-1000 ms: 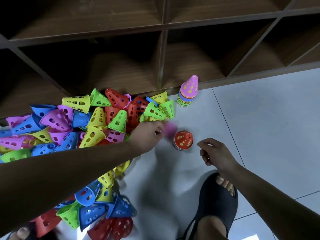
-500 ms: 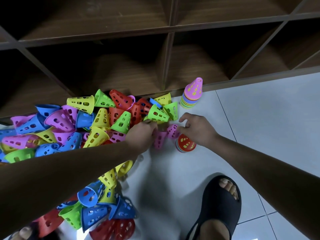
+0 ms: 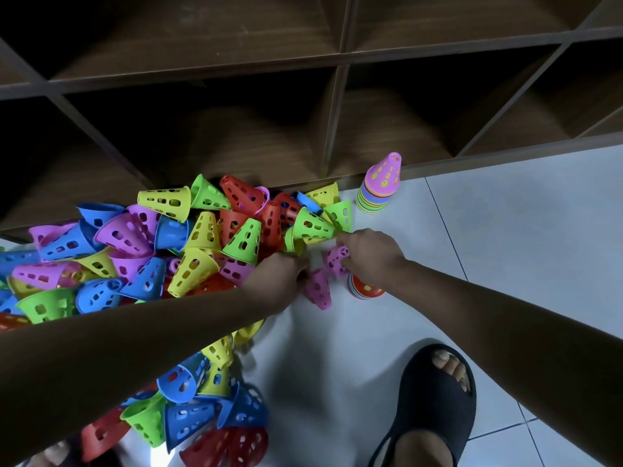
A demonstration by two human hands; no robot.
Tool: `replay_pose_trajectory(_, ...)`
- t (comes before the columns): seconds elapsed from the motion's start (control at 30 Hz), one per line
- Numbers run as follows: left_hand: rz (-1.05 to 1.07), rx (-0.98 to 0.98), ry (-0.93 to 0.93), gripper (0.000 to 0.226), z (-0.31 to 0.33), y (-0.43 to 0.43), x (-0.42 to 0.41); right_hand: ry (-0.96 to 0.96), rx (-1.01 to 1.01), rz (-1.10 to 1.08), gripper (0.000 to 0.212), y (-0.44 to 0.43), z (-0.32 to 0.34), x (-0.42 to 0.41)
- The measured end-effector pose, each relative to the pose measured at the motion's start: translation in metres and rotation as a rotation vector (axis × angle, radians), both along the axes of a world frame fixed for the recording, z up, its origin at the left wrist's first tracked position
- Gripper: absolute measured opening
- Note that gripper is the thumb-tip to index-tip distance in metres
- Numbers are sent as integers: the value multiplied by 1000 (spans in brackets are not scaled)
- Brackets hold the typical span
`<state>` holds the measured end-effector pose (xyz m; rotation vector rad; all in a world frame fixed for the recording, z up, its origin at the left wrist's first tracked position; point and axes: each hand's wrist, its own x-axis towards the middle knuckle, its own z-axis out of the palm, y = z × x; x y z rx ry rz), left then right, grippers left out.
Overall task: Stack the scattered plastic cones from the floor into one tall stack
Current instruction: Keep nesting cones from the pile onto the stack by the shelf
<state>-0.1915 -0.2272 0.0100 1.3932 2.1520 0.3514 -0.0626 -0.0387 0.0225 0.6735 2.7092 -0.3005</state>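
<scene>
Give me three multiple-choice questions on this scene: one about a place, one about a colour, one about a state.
1. Where does the pink-topped stack stand? A inside a cubby B on the floor beside the shelf C on a chair
2. What colour is the cone in the right hand? A blue B yellow C pink
3. How is the red-topped stack? A upright B toppled C lifted
Key: B, it stands on tile at the shelf's foot; C, pink plastic shows in its grip; A, it sits tip-up on the floor.

Looks to me like a home room: tiled floor [image 3: 512, 237] under my right hand [image 3: 371, 254], wooden cubby shelves [image 3: 333, 129] beyond it.
</scene>
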Motion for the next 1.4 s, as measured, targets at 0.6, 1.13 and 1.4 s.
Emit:
replay_pose_trajectory(0.6,366,302,-388,23,40,0,0,524,-175,-386,13,11,98,78)
replay_pose_trajectory(1.13,539,287,-597,27,53,26,36,439,-250,-343,25,-6,33,107)
replay_pose_trajectory(1.4,504,184,-621,30,49,22,43,453,-360,-340,29,-15,14,103)
